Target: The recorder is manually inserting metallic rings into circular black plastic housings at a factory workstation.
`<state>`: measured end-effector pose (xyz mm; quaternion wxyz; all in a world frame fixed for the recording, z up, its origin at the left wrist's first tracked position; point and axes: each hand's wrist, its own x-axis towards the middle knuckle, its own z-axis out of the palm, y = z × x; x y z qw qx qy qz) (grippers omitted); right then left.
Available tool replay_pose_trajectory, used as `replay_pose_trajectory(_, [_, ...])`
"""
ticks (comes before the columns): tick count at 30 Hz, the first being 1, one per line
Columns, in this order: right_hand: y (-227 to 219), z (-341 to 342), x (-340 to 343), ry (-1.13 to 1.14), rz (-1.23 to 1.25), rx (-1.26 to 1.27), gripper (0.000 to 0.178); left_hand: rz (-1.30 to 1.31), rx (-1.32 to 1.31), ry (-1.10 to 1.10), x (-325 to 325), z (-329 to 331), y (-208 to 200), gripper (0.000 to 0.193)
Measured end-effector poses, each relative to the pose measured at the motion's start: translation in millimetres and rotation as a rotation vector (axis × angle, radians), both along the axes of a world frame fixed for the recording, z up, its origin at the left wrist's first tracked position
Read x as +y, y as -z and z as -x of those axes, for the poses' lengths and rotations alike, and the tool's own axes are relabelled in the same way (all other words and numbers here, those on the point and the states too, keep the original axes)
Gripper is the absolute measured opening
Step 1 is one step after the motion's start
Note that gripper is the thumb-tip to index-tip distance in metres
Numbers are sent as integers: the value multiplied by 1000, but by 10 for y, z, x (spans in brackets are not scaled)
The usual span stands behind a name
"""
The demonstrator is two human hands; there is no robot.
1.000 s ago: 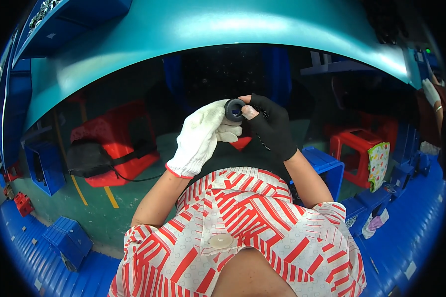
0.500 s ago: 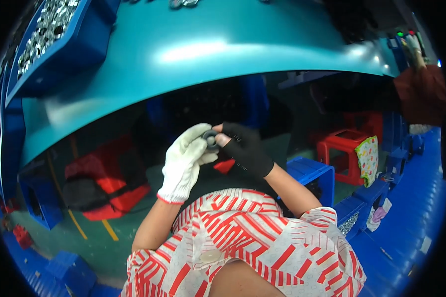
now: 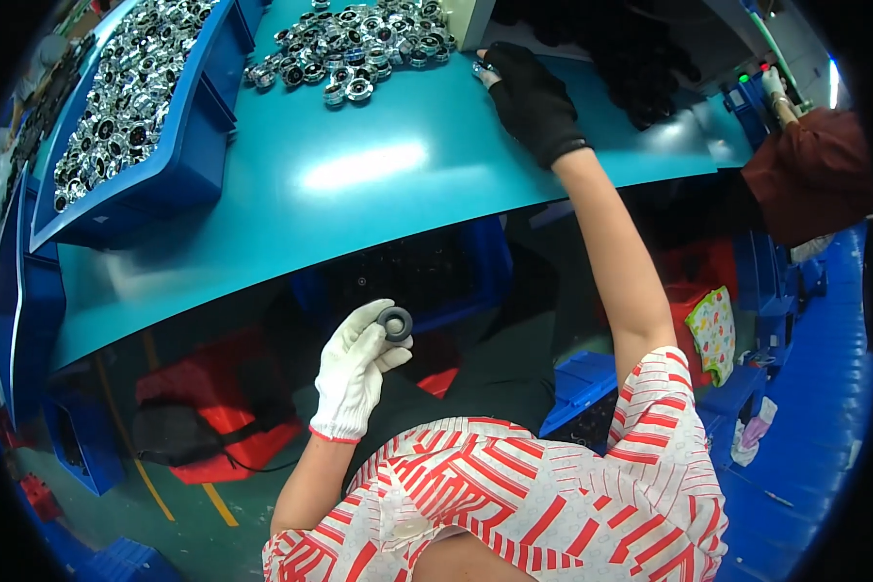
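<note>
My left hand, in a white knit glove with a red cuff, pinches a black ring in front of my body, below the table edge. The white glove shows through the ring's hole. My right hand, in a black fingerless glove, is stretched out over the teal table. Its thumb and finger come together around a small shiny bit that I cannot make out. Left of those fingertips lies a pile of shiny round metal parts. Dark parts are heaped to the right of the hand.
A blue bin full of similar shiny parts stands at the table's left. Under the table are another blue bin and a red stool with a dark bag. At the far right works another person in a brown sleeve.
My right hand has left the ring and reached forward and right over the table. My left hand still holds the ring, slightly lower in view. More of the tabletop shows.
</note>
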<state>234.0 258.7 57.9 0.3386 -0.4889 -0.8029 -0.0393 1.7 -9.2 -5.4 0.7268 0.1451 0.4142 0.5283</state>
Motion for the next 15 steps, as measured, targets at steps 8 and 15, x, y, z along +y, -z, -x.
replay_pose_trajectory(8, [19,82,-98,-38,181,-41,34,31,-65,-57,-32,97,38,46])
replay_pose_trajectory(15, [-93,44,-239,-18,184,-199,38,-37,-198,-60,24,124,45,38])
